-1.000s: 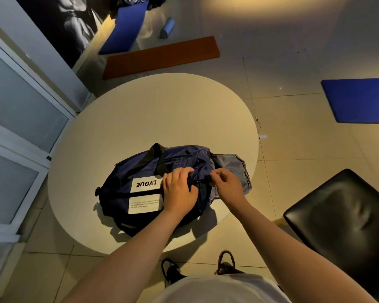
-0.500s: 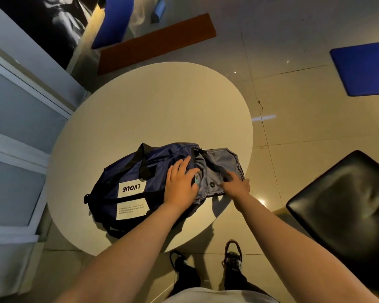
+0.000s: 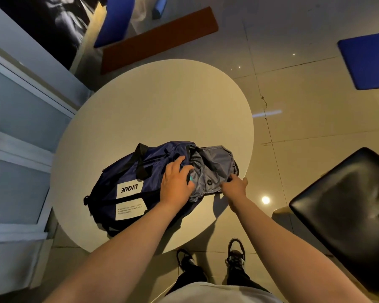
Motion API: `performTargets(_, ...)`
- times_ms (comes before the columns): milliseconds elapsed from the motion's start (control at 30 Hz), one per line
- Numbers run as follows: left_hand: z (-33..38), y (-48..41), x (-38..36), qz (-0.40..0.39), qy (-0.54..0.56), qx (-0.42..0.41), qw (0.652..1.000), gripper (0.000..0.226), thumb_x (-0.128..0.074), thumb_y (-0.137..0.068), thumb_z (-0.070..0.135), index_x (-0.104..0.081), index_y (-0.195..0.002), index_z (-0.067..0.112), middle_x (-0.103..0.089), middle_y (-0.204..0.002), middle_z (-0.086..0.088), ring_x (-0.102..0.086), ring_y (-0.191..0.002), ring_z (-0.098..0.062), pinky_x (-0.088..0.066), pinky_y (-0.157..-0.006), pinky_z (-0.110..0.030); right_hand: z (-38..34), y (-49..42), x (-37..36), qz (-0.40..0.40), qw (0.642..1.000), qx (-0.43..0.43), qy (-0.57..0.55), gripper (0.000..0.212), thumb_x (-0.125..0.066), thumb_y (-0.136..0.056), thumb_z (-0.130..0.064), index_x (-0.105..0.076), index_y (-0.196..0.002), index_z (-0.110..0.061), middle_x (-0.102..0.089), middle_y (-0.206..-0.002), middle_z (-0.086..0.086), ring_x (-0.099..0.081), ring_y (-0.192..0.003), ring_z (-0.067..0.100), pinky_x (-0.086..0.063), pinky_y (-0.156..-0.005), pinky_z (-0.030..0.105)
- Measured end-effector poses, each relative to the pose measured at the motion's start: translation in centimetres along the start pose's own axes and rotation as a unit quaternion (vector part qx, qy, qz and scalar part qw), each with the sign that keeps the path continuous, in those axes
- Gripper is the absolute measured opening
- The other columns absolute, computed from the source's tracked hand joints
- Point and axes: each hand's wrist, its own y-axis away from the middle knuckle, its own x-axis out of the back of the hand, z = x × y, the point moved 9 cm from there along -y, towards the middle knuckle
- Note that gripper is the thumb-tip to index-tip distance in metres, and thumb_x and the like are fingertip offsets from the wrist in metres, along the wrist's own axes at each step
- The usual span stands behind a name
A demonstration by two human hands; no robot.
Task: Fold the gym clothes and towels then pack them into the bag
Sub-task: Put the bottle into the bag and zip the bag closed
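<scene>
flap (image 3: pixel 214 165) of bag (image 3: pixel 127 171) now open; left hand (image 3: pixel 176 182) presses, fingers flat; right hand (image 3: pixel 234 185) pinches flap edge.

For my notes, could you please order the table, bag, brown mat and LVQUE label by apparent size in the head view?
1. table
2. bag
3. brown mat (farther off, so true size unsure)
4. LVQUE label

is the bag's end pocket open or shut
Open: the grey flap at one end of the bag lies folded out, lining showing. The right hand pinches its edge; the left hand presses the bag.
</scene>
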Motion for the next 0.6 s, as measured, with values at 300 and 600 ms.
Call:
performTargets(300,0.0,-0.7,-0.2,-0.002,0.001,0.0,1.0,0.037,-0.064,-0.092,0.034,-0.059,-0.128,0.03,-0.029,-0.159,0.003,-0.021,-0.143,-0.025,-0.028,-0.115,-0.044,-4.1,3.6,-1.4,-0.006,0.993,0.114,-0.026,0.035,-0.052,-0.091,0.002,-0.073,-0.115,-0.013,-0.067,-0.112,-0.002,-0.062,-0.104,0.02,-0.048,-0.088,0.033)
performTargets(600,-0.4,-1.6,1.5,-0.003,0.094,0.002,0.996,0.034,-0.049,-0.103,0.035,-0.057,-0.135,0.026,-0.049,-0.14,0.004,-0.033,-0.129,-0.023,-0.036,-0.104,-0.038,-5.8,7.7,-2.5,-0.057,0.98,0.145,-0.12,0.021,-0.054,-0.09,0.003,-0.065,-0.101,-0.012,-0.063,-0.088,0.012,-0.061,-0.076,0.017,-0.052,-0.074,0.032)
